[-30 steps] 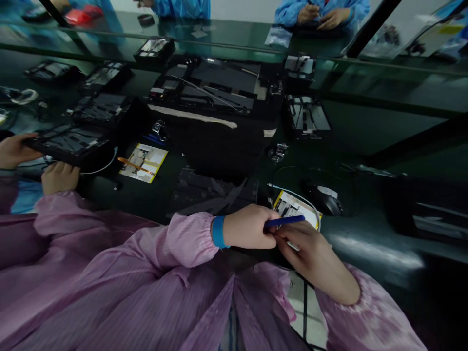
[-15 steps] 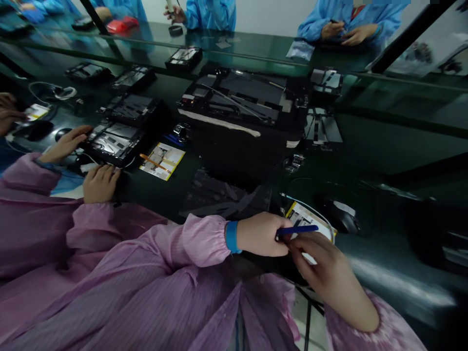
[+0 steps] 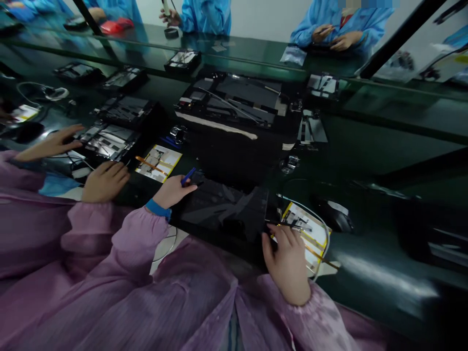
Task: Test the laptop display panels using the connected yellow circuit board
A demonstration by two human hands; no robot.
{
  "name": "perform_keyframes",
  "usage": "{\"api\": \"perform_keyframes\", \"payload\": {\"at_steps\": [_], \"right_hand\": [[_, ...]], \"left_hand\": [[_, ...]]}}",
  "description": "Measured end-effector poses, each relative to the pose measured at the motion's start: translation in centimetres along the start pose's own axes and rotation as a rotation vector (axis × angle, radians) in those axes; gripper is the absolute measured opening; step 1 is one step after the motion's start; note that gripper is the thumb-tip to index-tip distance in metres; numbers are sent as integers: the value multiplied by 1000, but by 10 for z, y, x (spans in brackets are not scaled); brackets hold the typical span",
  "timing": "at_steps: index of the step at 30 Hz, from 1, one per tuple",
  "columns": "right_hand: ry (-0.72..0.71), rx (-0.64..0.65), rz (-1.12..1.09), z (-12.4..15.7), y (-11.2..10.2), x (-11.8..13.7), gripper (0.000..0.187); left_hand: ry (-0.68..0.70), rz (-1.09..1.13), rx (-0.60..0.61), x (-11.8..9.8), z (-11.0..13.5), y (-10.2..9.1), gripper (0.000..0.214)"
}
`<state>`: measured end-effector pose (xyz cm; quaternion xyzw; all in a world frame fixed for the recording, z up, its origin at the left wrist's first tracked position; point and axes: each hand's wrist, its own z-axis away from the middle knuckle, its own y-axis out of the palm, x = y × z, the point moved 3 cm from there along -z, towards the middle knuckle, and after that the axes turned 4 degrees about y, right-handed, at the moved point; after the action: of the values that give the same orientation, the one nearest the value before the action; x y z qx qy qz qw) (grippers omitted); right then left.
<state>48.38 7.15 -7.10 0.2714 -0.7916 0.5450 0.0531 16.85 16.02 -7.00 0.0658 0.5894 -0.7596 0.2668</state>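
Left hand [image 3: 171,191] pinching a slim blue plastic-looking stick [image 3: 188,176] beside a flat black rectangular panel [image 3: 215,207] near the worktop's [image 3: 380,273] front edge; right hand's [image 3: 287,258] grip indeterminable. A slipping stick could scratch the panel.

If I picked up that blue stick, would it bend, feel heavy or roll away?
The blue stick in the left hand looks straight, so it's probably stiff. It's slim, so likely light. It might roll if round, but it's too small here to tell.
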Motion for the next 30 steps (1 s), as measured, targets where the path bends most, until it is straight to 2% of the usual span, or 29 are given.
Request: {"api": "perform_keyframes", "payload": {"at_steps": [4, 7, 9, 11, 14, 16, 18, 20, 24, 27, 30], "right_hand": [[191, 92, -66, -4, 25, 2, 39], [261, 66, -223, -1, 26, -1, 38], [255, 36, -290, 2, 19, -1, 30], [228, 23, -327, 5, 10, 0, 27], [163, -12, -383, 3, -4, -2, 23], [111, -43, -388, -1, -8, -8, 27], [62, -52, -360, -5, -4, -16, 35], [6, -21, -318, -8, 6, -23, 44], [-104, 141, -183, -8, 27, -30, 65], [-168, 212, -4, -8, 26, -27, 67], [-174, 229, 127, -12, 21, -12, 68]], "left_hand": [[61, 265, -44, 5, 7, -2, 28], [220, 552, -33, 10, 19, -7, 32], [428, 694, -67, 11, 28, -14, 31], [681, 741, -180, 9, 40, -25, 26], [1006, 693, -335, 2, 55, -38, 12], [1135, 557, -394, 0, 61, -41, 11], [1154, 340, -454, 3, 61, -37, 14], [1103, 134, -499, 12, 56, -25, 21], [973, -145, -440, 37, 45, 6, 31], [844, -218, -360, 47, 43, 15, 33], [729, -53, -430, 43, 50, 7, 33]]}}
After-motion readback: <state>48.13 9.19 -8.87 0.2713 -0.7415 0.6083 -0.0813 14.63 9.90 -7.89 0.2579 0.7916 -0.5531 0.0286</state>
